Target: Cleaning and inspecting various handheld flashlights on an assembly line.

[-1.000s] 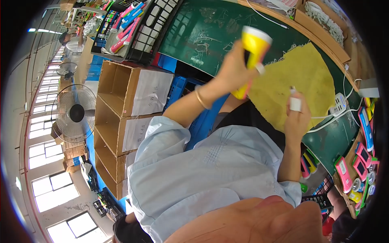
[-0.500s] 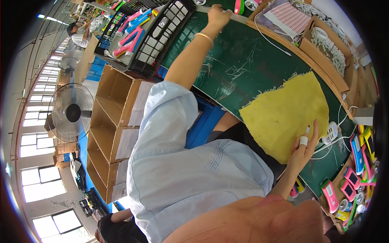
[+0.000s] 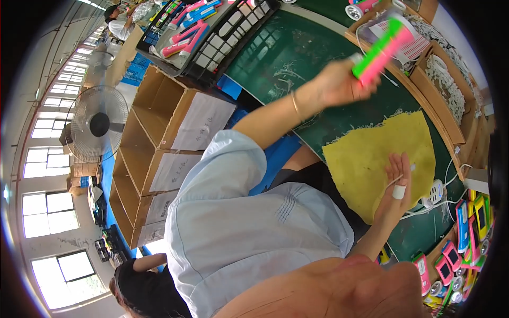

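**A:** so what's the left hand point(image 3: 339, 84) got there?

**B:** a long pink and green gadget point(image 3: 383, 49), fingers clamped round its lower end. It's up at about 1 o'clock in the view, held above the green tabletop point(image 3: 281, 53). The long axis runs diagonally, the free end pointing to about 1 o'clock, toward the wooden trays point(image 3: 450, 114) at the back edge. It's pretty motion-blurred, so I can't tell which face is up or what the thing really is.

**A:** and the right hand point(image 3: 395, 183)?

**B:** lying flat with the fingers spread apart on the yellow cloth point(image 3: 366, 159), around 3 o'clock, gripping nothing. There's a white wrap on one finger.

**A:** anything cut off?

**B:** the near part of the cloth is hidden behind the person's pale blue shirt point(image 3: 238, 233). At 4 o'clock a stack of pink, blue and yellow gadgets point(image 3: 466, 233) runs off the rim, too bent to make out well.
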Action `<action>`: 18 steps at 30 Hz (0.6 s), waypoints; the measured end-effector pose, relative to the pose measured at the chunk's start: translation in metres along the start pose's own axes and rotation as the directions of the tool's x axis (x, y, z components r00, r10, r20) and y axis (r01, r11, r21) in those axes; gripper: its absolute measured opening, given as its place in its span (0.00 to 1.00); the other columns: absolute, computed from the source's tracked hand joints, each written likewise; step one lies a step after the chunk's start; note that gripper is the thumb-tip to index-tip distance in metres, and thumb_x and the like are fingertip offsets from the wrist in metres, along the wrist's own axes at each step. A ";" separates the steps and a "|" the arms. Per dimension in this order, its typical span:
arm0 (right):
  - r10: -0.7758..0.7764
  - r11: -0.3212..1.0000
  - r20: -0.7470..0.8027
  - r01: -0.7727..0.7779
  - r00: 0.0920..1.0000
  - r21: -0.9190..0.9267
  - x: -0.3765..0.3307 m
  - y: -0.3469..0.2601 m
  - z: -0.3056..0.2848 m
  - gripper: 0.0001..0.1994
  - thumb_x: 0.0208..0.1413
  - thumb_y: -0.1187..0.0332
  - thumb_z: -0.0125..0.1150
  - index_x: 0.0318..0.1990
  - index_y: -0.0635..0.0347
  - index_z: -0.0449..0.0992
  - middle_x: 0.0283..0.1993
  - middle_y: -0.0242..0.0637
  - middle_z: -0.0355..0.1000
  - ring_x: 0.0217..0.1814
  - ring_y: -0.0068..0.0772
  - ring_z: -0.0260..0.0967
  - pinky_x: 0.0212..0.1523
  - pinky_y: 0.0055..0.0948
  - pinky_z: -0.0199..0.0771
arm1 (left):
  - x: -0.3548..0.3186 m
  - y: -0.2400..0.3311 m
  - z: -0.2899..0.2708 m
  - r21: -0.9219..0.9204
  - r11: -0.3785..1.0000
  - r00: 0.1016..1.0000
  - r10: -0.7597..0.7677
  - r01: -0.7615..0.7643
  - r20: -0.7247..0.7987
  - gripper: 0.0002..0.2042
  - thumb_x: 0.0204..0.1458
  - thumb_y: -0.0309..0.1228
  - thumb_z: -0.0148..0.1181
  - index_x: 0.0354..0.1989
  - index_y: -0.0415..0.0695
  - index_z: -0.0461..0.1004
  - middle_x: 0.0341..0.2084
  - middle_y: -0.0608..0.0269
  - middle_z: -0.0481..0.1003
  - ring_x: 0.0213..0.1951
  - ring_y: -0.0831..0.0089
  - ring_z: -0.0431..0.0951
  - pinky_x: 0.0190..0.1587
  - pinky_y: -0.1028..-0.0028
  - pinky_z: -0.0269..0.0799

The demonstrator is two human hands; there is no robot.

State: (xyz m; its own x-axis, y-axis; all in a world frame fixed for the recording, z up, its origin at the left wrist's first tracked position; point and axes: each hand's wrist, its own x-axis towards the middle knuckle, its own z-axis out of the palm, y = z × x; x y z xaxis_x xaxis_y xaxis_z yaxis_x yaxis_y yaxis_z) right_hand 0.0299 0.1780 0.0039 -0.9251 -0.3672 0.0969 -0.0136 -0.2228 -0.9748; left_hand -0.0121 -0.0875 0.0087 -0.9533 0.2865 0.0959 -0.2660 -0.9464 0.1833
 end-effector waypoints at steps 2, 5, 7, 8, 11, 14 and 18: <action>0.099 0.993 -0.028 -0.097 0.995 0.068 0.006 0.005 0.013 0.29 0.54 0.53 0.50 0.55 0.70 0.58 0.51 0.45 0.62 0.52 0.37 0.63 0.51 0.30 0.60 | -0.035 -0.077 -0.005 -0.033 0.961 0.945 -0.277 0.276 -0.171 0.22 0.57 0.44 0.37 0.48 0.35 0.60 0.35 0.56 0.69 0.28 0.71 0.70 0.25 0.77 0.69; -0.343 0.939 -0.231 0.335 0.911 -0.071 -0.026 -0.015 0.031 0.24 0.49 0.65 0.57 0.51 0.70 0.61 0.49 0.51 0.64 0.45 0.41 0.68 0.46 0.35 0.67 | -0.062 -0.145 0.012 0.227 0.764 0.797 -0.570 0.604 -0.199 0.19 0.56 0.42 0.41 0.35 0.35 0.67 0.20 0.59 0.70 0.18 0.71 0.71 0.20 0.78 0.67; -0.405 0.815 -0.166 0.273 0.899 -0.511 -0.031 -0.015 0.019 0.21 0.48 0.68 0.58 0.49 0.68 0.63 0.42 0.45 0.67 0.39 0.35 0.68 0.41 0.31 0.67 | -0.075 -0.150 0.030 0.654 0.584 0.857 -0.471 0.481 -0.210 0.18 0.55 0.41 0.45 0.35 0.34 0.67 0.21 0.61 0.71 0.18 0.74 0.71 0.20 0.78 0.68; -0.438 0.509 -0.083 0.171 0.895 -0.844 -0.035 -0.016 0.014 0.19 0.47 0.71 0.58 0.48 0.66 0.65 0.35 0.39 0.69 0.33 0.29 0.68 0.37 0.26 0.68 | -0.077 -0.146 0.025 0.791 0.510 0.938 -0.250 0.338 -0.240 0.17 0.55 0.40 0.46 0.38 0.34 0.66 0.25 0.59 0.71 0.24 0.74 0.72 0.24 0.78 0.68; -0.131 0.827 -0.152 0.023 0.980 -0.562 -0.037 -0.005 0.010 0.20 0.46 0.68 0.61 0.46 0.64 0.65 0.39 0.39 0.68 0.38 0.27 0.66 0.40 0.24 0.64 | -0.066 -0.144 -0.005 0.901 0.432 0.992 0.125 -0.034 -0.023 0.24 0.52 0.40 0.52 0.52 0.37 0.58 0.41 0.58 0.68 0.40 0.76 0.69 0.39 0.77 0.67; 0.016 0.860 0.144 0.059 0.989 -0.506 -0.050 -0.004 0.019 0.25 0.43 0.69 0.63 0.49 0.66 0.62 0.41 0.43 0.67 0.42 0.36 0.66 0.44 0.29 0.64 | -0.075 -0.149 0.014 0.804 0.539 0.957 -0.020 0.253 -0.288 0.25 0.50 0.42 0.55 0.51 0.37 0.61 0.42 0.61 0.69 0.42 0.77 0.69 0.43 0.77 0.67; -0.093 0.957 0.001 0.089 0.996 -0.277 -0.058 0.008 -0.003 0.19 0.51 0.74 0.54 0.51 0.68 0.62 0.41 0.39 0.66 0.41 0.28 0.66 0.41 0.23 0.67 | -0.046 -0.155 0.017 0.639 0.768 0.927 0.203 0.049 -0.315 0.17 0.53 0.40 0.52 0.42 0.38 0.65 0.32 0.60 0.71 0.35 0.71 0.73 0.39 0.71 0.71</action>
State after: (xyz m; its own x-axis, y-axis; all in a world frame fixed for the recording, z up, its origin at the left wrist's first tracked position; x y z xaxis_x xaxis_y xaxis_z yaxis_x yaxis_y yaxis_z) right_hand 0.0821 0.1997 -0.0103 -0.9196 -0.3455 0.1868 -0.2007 0.0045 -0.9796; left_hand 0.0758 0.0480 -0.0071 -0.9830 0.0266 -0.1816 -0.1591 -0.6170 0.7707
